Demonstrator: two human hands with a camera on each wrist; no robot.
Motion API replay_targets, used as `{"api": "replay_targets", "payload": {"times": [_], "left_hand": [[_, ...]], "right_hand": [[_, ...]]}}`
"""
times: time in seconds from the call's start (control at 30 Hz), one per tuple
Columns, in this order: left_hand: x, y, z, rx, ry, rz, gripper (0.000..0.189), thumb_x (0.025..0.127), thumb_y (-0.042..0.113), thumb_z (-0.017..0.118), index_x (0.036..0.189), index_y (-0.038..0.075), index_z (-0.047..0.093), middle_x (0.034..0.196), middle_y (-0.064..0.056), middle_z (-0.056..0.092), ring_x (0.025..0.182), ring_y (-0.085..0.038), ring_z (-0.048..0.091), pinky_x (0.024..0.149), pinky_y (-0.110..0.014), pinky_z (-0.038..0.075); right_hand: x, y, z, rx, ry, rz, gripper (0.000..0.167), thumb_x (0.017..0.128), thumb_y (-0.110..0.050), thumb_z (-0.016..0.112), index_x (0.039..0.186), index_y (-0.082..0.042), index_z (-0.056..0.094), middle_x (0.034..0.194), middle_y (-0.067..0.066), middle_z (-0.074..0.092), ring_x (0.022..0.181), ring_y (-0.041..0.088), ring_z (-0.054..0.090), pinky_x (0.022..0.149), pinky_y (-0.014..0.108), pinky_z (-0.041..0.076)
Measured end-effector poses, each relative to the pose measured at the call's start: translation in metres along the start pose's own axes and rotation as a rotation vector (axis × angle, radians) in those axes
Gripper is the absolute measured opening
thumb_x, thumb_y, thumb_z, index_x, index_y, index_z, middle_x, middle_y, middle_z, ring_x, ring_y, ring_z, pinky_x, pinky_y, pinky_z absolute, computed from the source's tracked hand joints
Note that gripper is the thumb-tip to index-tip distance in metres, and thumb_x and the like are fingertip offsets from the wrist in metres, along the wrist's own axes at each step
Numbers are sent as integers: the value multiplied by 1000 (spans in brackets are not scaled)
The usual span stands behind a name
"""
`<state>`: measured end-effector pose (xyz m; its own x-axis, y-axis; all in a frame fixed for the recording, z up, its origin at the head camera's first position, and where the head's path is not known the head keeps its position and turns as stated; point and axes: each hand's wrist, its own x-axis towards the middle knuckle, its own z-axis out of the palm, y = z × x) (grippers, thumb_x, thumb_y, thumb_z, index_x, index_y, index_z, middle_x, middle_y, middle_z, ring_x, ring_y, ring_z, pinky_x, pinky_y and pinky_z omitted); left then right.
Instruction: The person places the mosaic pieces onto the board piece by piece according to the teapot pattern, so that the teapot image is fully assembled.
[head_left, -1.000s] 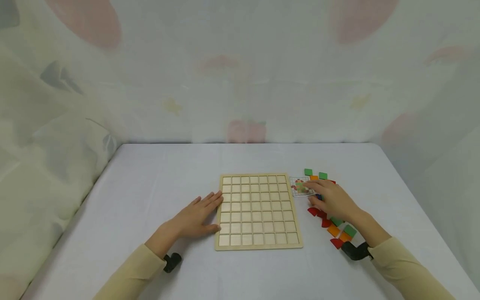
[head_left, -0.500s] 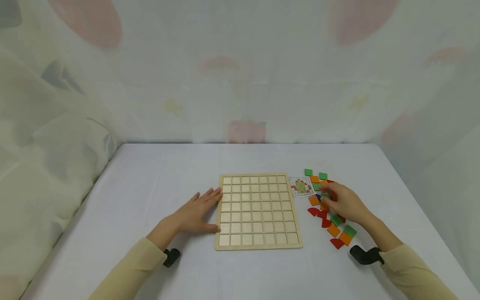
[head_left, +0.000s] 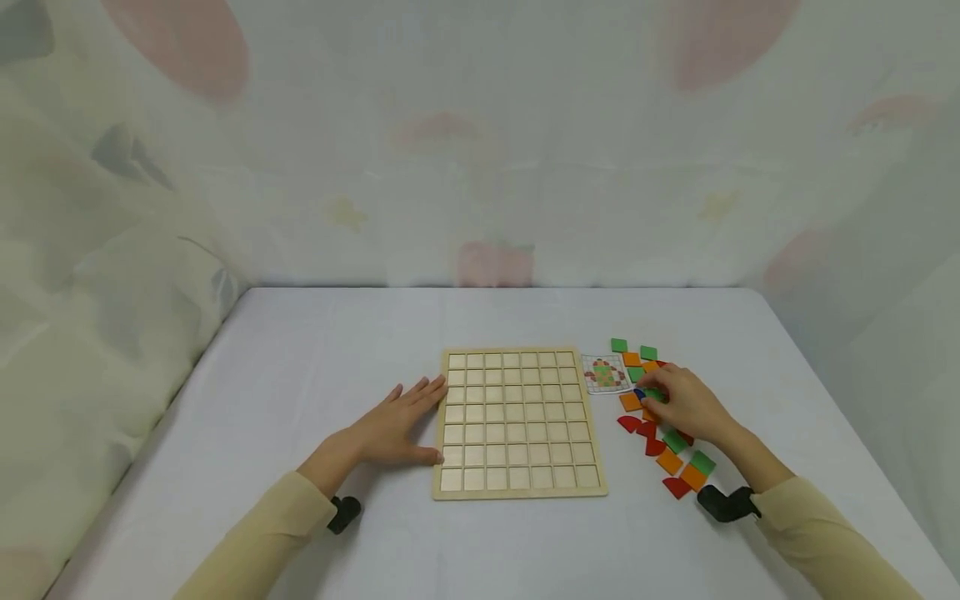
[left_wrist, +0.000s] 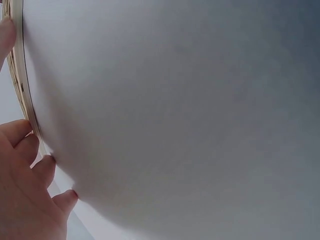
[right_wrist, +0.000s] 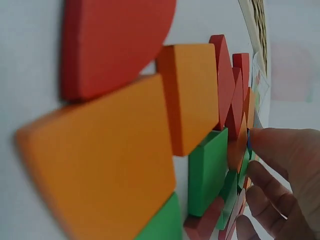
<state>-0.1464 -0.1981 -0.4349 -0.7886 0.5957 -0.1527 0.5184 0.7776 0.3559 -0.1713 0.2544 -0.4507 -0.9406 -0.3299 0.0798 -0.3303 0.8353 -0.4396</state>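
Note:
My left hand (head_left: 390,427) lies flat with spread fingers, its fingertips and thumb touching the left edge of the wooden grid board (head_left: 520,433). In the left wrist view, the fingertips (left_wrist: 20,129) rest along the board's side. Over the pile at the right, my right hand (head_left: 686,404) pinches a small blue piece (head_left: 640,394) between thumb and index finger. The right wrist view shows the thumb against a sliver of blue (right_wrist: 249,140); most of that piece is hidden. Close by is a pattern card (head_left: 606,374) with a red, green and orange design.
Several loose pieces lie right of the board: green squares (head_left: 618,345), orange squares (head_left: 670,462) and red quarter-circles (head_left: 677,487). Some sit partly under the right hand. A white cloth covers the table (head_left: 337,333), with patterned fabric walls behind and at the sides.
My right hand has drawn back from the pattern card to the pieces, and its thumb and index finger have closed on the blue piece. The left hand has stayed at the board's edge.

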Motion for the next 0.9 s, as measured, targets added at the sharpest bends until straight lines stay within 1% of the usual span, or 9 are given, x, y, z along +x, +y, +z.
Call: {"api": "replay_targets", "payload": {"times": [0.2, 0.57, 0.7, 0.9], "left_hand": [[0, 0, 0, 1, -15, -9, 98, 75, 55, 67, 148, 11, 18, 155, -3, 11, 141, -28, 13, 110, -57, 10], [1, -3, 3, 6, -20, -17, 100, 75, 58, 66, 149, 12, 16, 155, -1, 9, 142, -26, 11, 111, -56, 10], [1, -3, 3, 2, -21, -21, 100, 75, 57, 66, 149, 13, 16, 155, -1, 9, 142, -26, 11, 111, -56, 9], [2, -2, 3, -2, -20, -25, 100, 75, 57, 66, 149, 13, 16, 155, 0, 9, 142, -26, 11, 111, -56, 9]], "right_hand": [[3, 1, 2, -14, 2, 5, 18, 80, -14, 69, 95, -6, 67, 96, 12, 58, 82, 25, 50, 72, 41, 47], [6, -3, 0, -23, -10, 16, 19, 79, -12, 69, 95, -5, 66, 94, 12, 59, 82, 25, 50, 73, 44, 47], [8, -3, 0, -20, -18, 17, 18, 79, -9, 68, 96, -5, 66, 92, 10, 60, 81, 23, 50, 72, 40, 47], [11, -2, 0, 9, -34, -8, 18, 79, -3, 64, 96, -3, 64, 81, 3, 57, 73, 18, 46, 65, 32, 43]]}}
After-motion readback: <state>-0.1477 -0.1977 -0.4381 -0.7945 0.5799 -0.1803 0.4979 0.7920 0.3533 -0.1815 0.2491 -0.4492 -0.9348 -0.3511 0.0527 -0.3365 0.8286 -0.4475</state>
